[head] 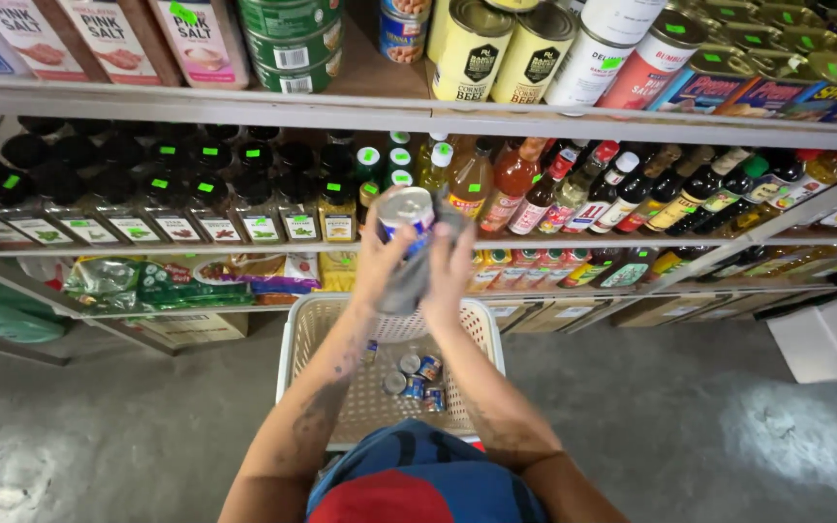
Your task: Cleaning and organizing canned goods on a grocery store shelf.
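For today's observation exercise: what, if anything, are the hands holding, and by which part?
Both hands, left and right, hold a blue and silver can by its sides, with a grey cloth wrapped round its lower part.

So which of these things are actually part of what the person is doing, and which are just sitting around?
In use:
- left hand and right hand, together holding a tin can with a grey cloth
- white basket below, with small cans inside

Just there:
- dark-capped spice jars
- sauce bottles
- large tins on the top shelf
- grey floor
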